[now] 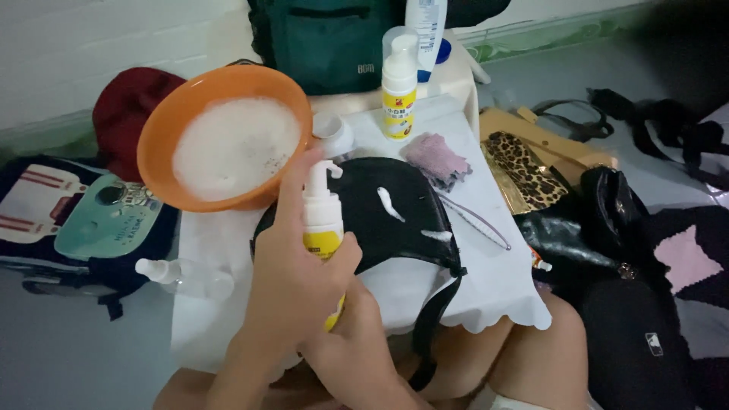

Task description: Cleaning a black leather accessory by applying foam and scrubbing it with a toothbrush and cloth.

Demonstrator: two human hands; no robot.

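My left hand [292,273] is wrapped round a small white and yellow pump bottle [322,220], with the forefinger up on the pump head. My right hand [361,353] grips the bottle's base from below. The nozzle points at a black bag [395,228] just right of the bottle. The bag lies on a white cloth [493,281] and bears two streaks of white foam [389,203]. Its black strap hangs down over the cloth's front edge towards my knees.
An orange bowl [163,133] full of foam stands at the left. A second pump bottle [399,83], a white cap [334,134] and a purple rag [437,159] lie behind the bag. A clear bottle [186,279] lies left. Backpacks and black bags crowd both sides.
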